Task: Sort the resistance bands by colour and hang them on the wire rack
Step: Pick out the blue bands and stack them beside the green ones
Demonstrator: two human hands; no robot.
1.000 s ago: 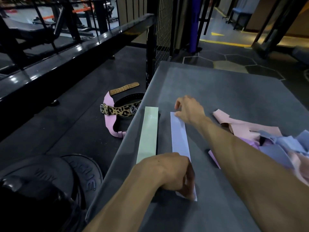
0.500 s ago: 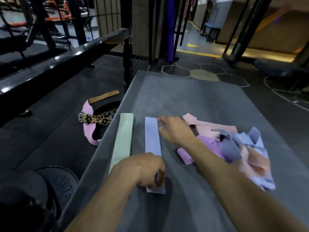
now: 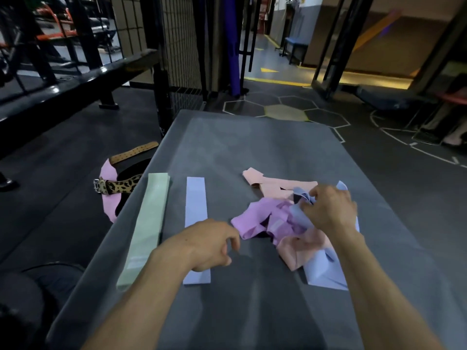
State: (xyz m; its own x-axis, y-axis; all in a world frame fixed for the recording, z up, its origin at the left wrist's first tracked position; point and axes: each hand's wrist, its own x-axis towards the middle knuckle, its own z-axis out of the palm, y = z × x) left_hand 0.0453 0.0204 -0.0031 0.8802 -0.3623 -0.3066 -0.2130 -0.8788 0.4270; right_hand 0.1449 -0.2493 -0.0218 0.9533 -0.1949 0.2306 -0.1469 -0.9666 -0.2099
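A pale green band (image 3: 146,228) and a lavender-blue band (image 3: 195,200) lie flat side by side on the grey table (image 3: 252,147). To their right sits a tangled pile of bands: purple (image 3: 260,218), peach-pink (image 3: 275,185) and lavender-blue (image 3: 326,274). My right hand (image 3: 328,208) is on top of the pile and pinches a lavender-blue band (image 3: 300,195). Above the near part of the flat lavender-blue band, my left hand (image 3: 209,245) hovers with loosely curled fingers that hold nothing.
On the floor left of the table lie a pink and leopard-print belt (image 3: 113,188) and a tan strap (image 3: 134,152). A black metal rail (image 3: 75,84) and a wire mesh panel (image 3: 182,46) stand at the back left. A dark weight plate (image 3: 38,286) sits at lower left.
My right hand left the far end of the flat lavender-blue band, moved right onto the pile and took hold of a band there. My left hand lifted off the flat band's near end.
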